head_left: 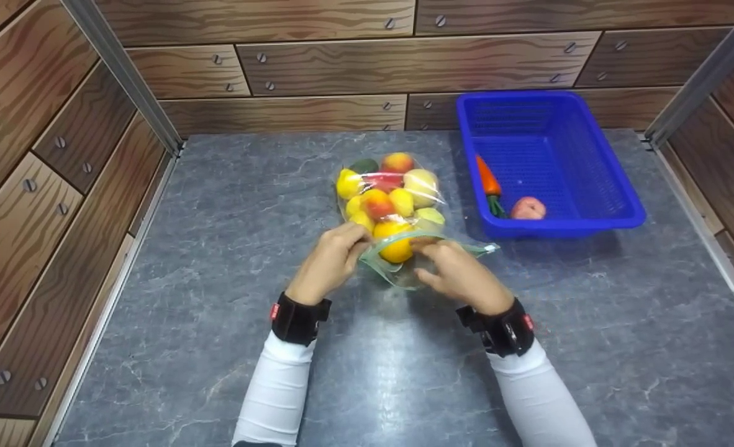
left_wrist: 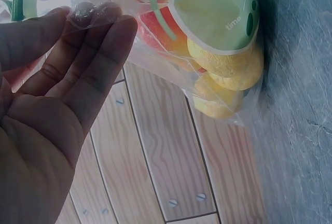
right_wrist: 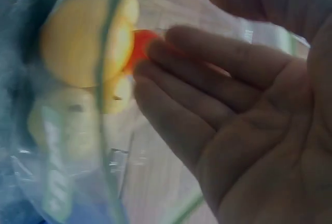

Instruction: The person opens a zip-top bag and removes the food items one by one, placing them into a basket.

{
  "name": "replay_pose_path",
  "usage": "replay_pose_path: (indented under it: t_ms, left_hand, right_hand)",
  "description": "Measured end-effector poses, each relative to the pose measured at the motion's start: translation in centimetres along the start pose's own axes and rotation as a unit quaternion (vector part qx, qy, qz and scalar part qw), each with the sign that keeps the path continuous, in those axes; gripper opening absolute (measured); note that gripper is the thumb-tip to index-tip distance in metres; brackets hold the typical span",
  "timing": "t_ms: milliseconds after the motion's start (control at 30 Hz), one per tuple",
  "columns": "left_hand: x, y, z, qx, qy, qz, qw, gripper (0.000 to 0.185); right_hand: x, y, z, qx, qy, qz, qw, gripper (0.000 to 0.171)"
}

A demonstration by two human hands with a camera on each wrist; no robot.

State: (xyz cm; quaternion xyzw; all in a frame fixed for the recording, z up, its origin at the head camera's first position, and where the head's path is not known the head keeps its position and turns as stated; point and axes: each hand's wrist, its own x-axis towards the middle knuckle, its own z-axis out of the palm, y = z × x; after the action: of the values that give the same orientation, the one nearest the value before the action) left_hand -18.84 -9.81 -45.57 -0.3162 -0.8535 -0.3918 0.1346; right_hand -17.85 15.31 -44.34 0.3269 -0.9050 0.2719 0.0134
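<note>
Item: clear zip bag (head_left: 392, 205) of fruit, lying on the tabletop (head_left: 218, 248) beside the blue basket (head_left: 615, 217). Your left hand (head_left: 330, 261) and right hand (head_left: 460, 273) pinch its mouth on opposite sides. Risk: thin film may slip your fingertips, and the orange (head_left: 397, 243) at the opening may roll out.

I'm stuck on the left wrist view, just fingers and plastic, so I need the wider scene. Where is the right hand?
Observer: The right hand is at the near mouth of the clear bag of fruit, opposite the left hand.
Operator: Anything beside the bag?
Observer: A blue basket stands to its right on the grey table.
Operator: Is the basket empty?
Observer: No, it holds a carrot and a peach.
</note>
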Motion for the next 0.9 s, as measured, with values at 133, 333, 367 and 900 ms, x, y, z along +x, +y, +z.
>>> replay_pose_path:
  t_ms: [133,333,367,900]
  left_hand:
    - [0.0,0.1,0.0,0.003,0.002,0.000,1.0000,0.004]
    - [0.0,0.1,0.1,0.005,-0.001,-0.004,1.0000,0.004]
    - [0.1,0.1,0.1,0.005,-0.002,-0.004,1.0000,0.004]
    - [0.1,0.2,0.1,0.001,-0.019,-0.001,0.9998,0.004]
  right_hand:
    - [0.3,0.7,1.1,-0.018,0.022,0.021,0.999,0.042]
    - [0.3,1.4,2.3,-0.040,0.040,0.069,0.996,0.052]
    - [0.2,1.5,2.4,-0.042,0.040,0.081,0.995,0.051]
    - [0.5,4.6,4.4,-0.055,0.142,0.015,0.988,0.045]
